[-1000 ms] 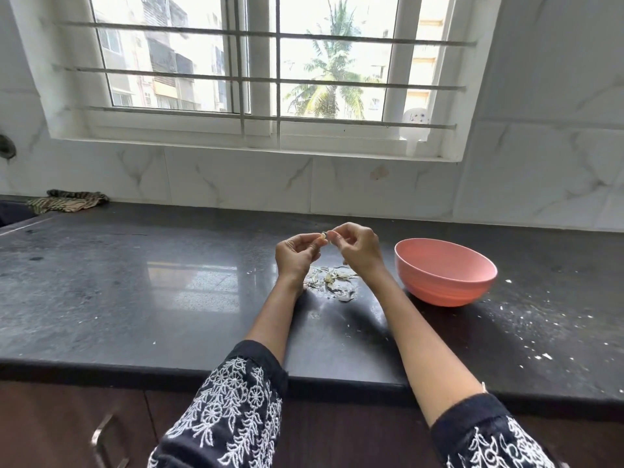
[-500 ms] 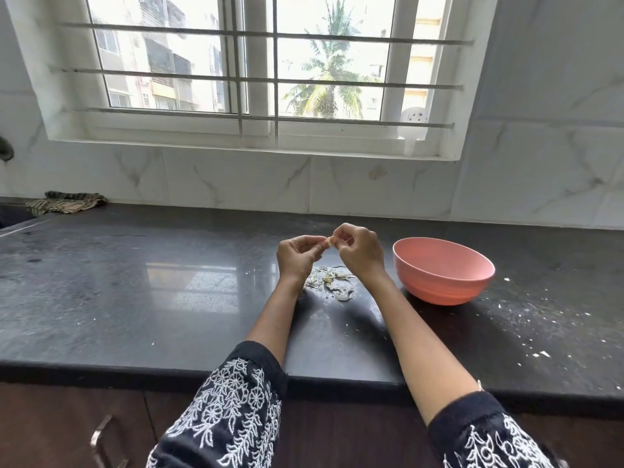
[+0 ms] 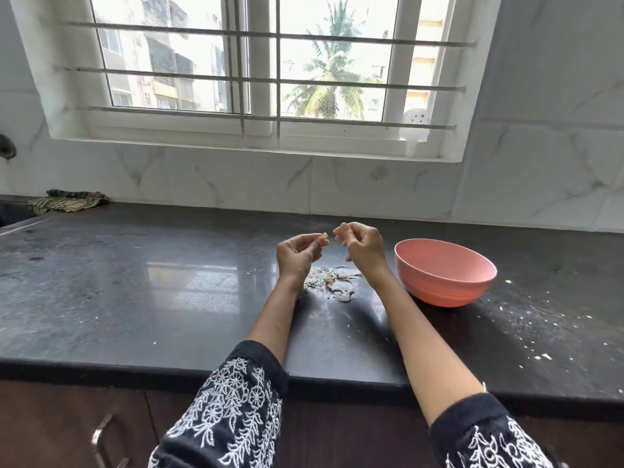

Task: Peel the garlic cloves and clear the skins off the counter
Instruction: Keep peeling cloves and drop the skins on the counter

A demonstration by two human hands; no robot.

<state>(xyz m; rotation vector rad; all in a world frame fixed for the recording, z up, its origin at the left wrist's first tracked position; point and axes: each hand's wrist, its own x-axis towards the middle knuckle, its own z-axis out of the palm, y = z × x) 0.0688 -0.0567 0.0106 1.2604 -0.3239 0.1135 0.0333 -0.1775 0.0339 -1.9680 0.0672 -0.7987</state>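
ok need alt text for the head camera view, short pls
Two bare hands are raised over a dark stone counter: the left hand pinches a small garlic clove at its fingertips, and the right hand is curled just beside it. A pile of garlic skins lies beneath them, with a pink bowl to the right and a barred window behind.

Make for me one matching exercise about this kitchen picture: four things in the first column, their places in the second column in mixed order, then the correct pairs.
Things:
1. garlic clove
2. pink bowl
3. garlic skins
4. striped cloth

Places:
A. far left of the counter, by the wall
B. in the left hand fingertips
C. on the counter below both hands
D. on the counter beside the right hand

Pairs: 1-B, 2-D, 3-C, 4-A
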